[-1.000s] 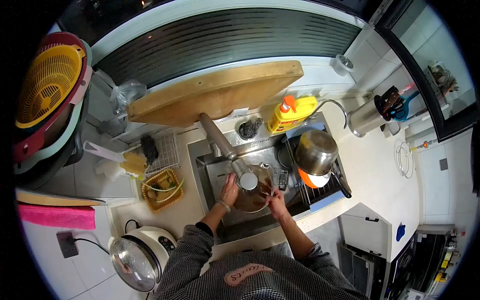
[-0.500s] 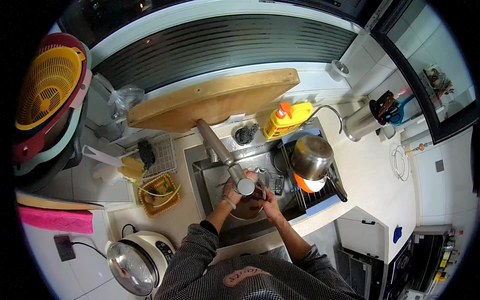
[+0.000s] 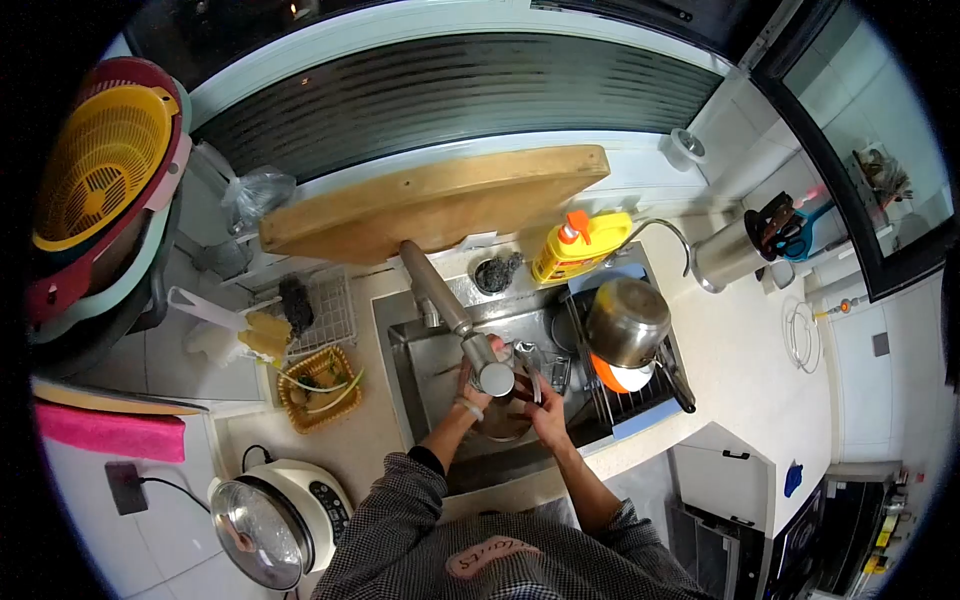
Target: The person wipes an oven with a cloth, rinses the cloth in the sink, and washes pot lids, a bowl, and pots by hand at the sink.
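Observation:
Over the steel sink, a round see-through lid or bowl is tilted under the tap. My left hand is closed on its left side, partly hidden by the tap head. My right hand grips the right rim, fingers wrapped round it. The tap head covers part of the round piece, so I cannot make out exactly what it is. A small wire rack lies in the sink just beyond my right hand.
Right of the sink, a steel pot rests on a drying rack. Behind stand a yellow bottle and a wooden board. A yellow basket and an electric cooker are on the left.
The round piece has turned from facing up to a steeper tilt. My left hand has moved right and up behind the tap head, closer to my right hand.

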